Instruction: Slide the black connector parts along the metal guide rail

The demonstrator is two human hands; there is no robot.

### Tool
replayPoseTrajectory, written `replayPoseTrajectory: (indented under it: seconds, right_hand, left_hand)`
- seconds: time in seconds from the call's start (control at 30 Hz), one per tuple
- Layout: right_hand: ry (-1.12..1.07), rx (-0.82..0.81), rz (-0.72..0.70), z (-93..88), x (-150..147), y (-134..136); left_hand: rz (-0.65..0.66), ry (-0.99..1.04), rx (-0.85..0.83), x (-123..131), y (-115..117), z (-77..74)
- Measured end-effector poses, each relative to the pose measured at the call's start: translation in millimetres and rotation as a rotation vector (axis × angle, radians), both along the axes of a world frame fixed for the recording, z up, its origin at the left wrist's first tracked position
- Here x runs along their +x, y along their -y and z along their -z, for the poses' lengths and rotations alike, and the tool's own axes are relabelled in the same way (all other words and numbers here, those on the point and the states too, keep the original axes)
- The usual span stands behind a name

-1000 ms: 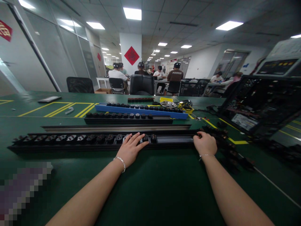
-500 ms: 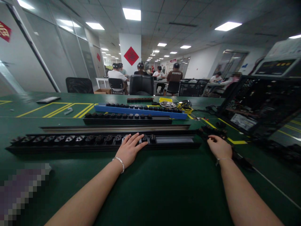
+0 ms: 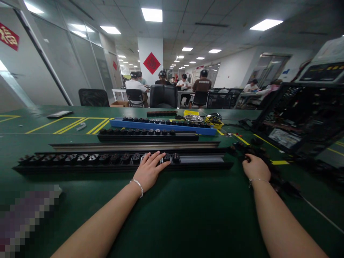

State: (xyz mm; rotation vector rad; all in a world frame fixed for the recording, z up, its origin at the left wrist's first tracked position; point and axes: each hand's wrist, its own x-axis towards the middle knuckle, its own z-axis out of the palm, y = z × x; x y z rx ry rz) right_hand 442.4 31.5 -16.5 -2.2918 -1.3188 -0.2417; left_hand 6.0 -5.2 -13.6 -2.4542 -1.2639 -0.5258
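My left hand (image 3: 151, 170) lies spread across a long black rail (image 3: 201, 166), its fingers over some of the round black modules (image 3: 114, 158) set in a row along it. They look like power sockets with metal inserts; several stand to the left of the hand and at least one, a black module (image 3: 175, 158), just right of it. The right end of the rail shows bare grey channel. At the edge of a heap of loose black parts (image 3: 282, 181), my right hand (image 3: 256, 168) has its fingers curled in a pinch. Something dark shows at the fingertips, too small to name.
Behind the rail lie an empty metal strip (image 3: 134, 146), a shorter black rail (image 3: 147, 138) and a blue tray (image 3: 161, 127) of modules. A metal bowl (image 3: 193, 118) stands near yellow bins. An open black case (image 3: 303, 118) is at right. Several people sit beyond.
The view has shifted slightly, so most things sit a little further right. My right hand has moved a bit right, closer over the loose black parts. The left hand stays on the rail.
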Motion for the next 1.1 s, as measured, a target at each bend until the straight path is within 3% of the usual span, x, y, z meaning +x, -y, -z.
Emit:
replayPoseTrajectory:
  seconds: [0.13, 0.23, 0.33, 0.4, 0.53, 0.67, 1.1]
  right_hand:
    - [0.091, 0.225, -0.011, -12.7, -22.9, 1.5]
    - [0.159, 0.364, -0.251, -26.1, -69.4, 2.9]
    - [0.131, 0.318, -0.628, -31.0, -136.2, 5.7]
    - [0.048, 0.244, -0.775, -28.1, -179.9, 8.6]
    - [-0.039, 0.096, -0.802, -18.6, -233.6, 14.8]
    - [-0.054, 0.072, -0.715, -17.6, -242.5, 17.9]
    - [-0.098, 0.140, -0.704, -15.7, -241.1, 18.2]
  left_hand:
    - [0.008, 0.000, -0.003, -0.1, -0.2, -0.1]
    - [0.011, 0.006, -0.003, -0.1, -0.6, 0.0]
    - [0.011, 0.011, 0.002, 0.1, -0.6, 0.1]
    - [0.012, 0.012, 0.007, 0.3, -0.6, 0.3]
    - [0.010, 0.017, 0.019, 0.9, -0.9, 1.6]
    - [0.013, 0.035, 0.038, 1.8, -0.8, 2.1]
    - [0.000, 0.030, 0.022, 2.4, -1.0, 3.0]
